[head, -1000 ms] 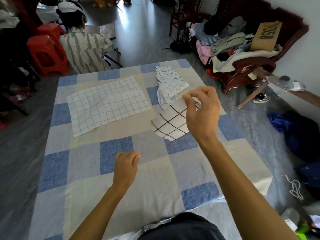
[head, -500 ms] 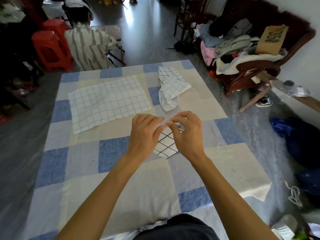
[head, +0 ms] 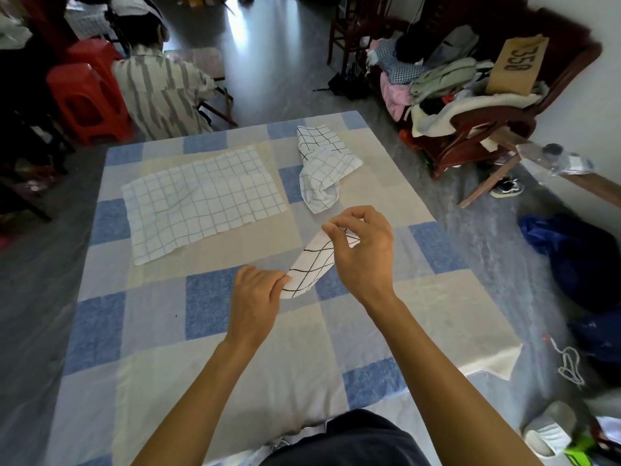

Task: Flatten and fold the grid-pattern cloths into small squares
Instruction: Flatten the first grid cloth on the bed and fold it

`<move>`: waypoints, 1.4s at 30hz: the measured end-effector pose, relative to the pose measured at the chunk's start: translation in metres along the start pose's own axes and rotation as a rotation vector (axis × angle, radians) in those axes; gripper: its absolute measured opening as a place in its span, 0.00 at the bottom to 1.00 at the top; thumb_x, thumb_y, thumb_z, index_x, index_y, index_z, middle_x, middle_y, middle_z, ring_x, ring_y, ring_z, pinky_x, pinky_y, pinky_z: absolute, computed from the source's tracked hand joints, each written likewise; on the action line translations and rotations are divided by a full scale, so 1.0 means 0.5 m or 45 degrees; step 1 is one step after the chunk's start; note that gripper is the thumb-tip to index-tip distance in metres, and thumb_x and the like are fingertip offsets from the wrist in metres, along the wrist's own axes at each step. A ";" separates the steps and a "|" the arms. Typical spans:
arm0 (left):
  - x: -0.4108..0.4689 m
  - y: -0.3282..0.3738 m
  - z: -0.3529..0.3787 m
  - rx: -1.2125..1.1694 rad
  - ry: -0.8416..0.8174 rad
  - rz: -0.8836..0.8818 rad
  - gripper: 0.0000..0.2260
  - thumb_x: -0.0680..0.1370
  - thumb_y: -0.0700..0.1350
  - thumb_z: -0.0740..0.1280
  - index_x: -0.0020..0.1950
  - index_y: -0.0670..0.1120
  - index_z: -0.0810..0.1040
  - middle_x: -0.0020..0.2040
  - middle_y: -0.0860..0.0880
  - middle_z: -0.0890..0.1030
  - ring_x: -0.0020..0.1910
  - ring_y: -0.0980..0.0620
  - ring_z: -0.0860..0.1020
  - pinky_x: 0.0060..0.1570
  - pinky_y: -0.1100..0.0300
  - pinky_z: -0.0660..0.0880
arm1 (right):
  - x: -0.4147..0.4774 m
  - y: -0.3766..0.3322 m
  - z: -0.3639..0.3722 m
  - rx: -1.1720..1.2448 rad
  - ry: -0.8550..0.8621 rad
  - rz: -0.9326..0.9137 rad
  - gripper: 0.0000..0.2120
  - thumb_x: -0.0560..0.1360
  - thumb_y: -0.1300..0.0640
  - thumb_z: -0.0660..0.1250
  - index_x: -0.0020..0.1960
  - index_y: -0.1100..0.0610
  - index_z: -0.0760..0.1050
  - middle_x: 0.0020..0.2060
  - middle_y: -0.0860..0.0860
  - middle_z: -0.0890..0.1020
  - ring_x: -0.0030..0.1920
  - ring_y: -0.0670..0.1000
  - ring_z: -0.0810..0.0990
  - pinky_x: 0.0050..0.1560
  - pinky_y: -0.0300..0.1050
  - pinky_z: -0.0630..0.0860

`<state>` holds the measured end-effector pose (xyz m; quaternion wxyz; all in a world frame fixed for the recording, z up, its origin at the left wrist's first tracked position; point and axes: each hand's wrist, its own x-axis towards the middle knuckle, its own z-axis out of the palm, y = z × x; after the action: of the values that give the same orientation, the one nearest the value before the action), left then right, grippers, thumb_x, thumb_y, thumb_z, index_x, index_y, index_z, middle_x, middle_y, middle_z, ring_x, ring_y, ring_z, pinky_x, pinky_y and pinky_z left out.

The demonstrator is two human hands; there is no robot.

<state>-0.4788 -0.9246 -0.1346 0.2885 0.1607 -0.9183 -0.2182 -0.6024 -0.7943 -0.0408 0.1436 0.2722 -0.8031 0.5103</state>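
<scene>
A small white cloth with a black grid (head: 311,264) is stretched between my hands above the middle of the table. My left hand (head: 257,301) pinches its near corner. My right hand (head: 364,250) pinches its far corner, held higher. A larger white cloth with a blue grid (head: 201,201) lies spread flat at the far left of the table. A crumpled blue-grid cloth (head: 324,176) lies at the far right, partly over another black-grid cloth (head: 317,139).
The table wears a blue, grey and cream checked cover (head: 208,348). A person in a striped shirt (head: 161,92) sits beyond the far edge beside red stools (head: 87,99). A chair piled with clothes (head: 463,99) stands at the right; blue bags (head: 578,260) lie on the floor.
My hands, close together over the small black-grid cloth half a second ago, have drawn apart, stretching it between them. A second ago only my right hand held it.
</scene>
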 end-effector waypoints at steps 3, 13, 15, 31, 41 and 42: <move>-0.027 -0.027 0.007 0.041 -0.090 -0.063 0.14 0.80 0.48 0.58 0.45 0.44 0.81 0.38 0.49 0.81 0.37 0.50 0.75 0.53 0.61 0.66 | 0.006 0.002 0.000 0.010 0.028 -0.015 0.03 0.71 0.57 0.72 0.40 0.56 0.83 0.40 0.47 0.78 0.42 0.44 0.74 0.46 0.52 0.75; 0.021 -0.007 -0.031 0.002 -0.023 -0.120 0.11 0.78 0.49 0.61 0.48 0.45 0.80 0.42 0.50 0.81 0.41 0.51 0.75 0.51 0.61 0.66 | -0.016 0.039 0.037 -0.034 -0.090 -0.081 0.05 0.73 0.54 0.70 0.42 0.55 0.83 0.43 0.49 0.78 0.48 0.51 0.76 0.45 0.59 0.76; 0.043 0.018 -0.035 0.008 -0.014 -0.052 0.14 0.78 0.52 0.60 0.54 0.44 0.79 0.47 0.49 0.82 0.47 0.51 0.75 0.53 0.64 0.63 | -0.031 0.037 0.044 -0.051 -0.127 -0.103 0.05 0.73 0.54 0.70 0.42 0.54 0.83 0.43 0.49 0.78 0.48 0.52 0.77 0.47 0.59 0.75; 0.105 0.042 -0.069 -0.182 0.043 0.175 0.10 0.75 0.47 0.65 0.43 0.43 0.83 0.39 0.48 0.83 0.42 0.56 0.73 0.48 0.65 0.65 | -0.042 0.069 0.043 -0.179 -0.357 -0.285 0.10 0.74 0.48 0.66 0.43 0.54 0.80 0.41 0.47 0.81 0.50 0.51 0.77 0.56 0.43 0.65; 0.099 -0.007 -0.084 -0.116 -0.082 -0.104 0.04 0.75 0.41 0.70 0.49 0.43 0.81 0.46 0.48 0.83 0.46 0.46 0.77 0.48 0.56 0.71 | -0.028 0.127 0.036 -0.332 -0.428 -0.201 0.06 0.70 0.53 0.75 0.45 0.54 0.83 0.44 0.49 0.84 0.56 0.55 0.79 0.60 0.54 0.68; 0.099 -0.009 -0.080 -0.109 -0.105 -0.123 0.05 0.75 0.41 0.70 0.50 0.44 0.81 0.46 0.47 0.83 0.47 0.46 0.77 0.48 0.56 0.71 | -0.024 0.125 0.039 -0.336 -0.439 -0.193 0.06 0.70 0.53 0.75 0.45 0.54 0.83 0.44 0.49 0.84 0.56 0.55 0.79 0.60 0.54 0.68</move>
<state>-0.4926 -0.9618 -0.0845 0.2462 0.1831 -0.9105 -0.2772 -0.6282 -0.7874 -0.1020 0.0765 0.3937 -0.8527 0.3346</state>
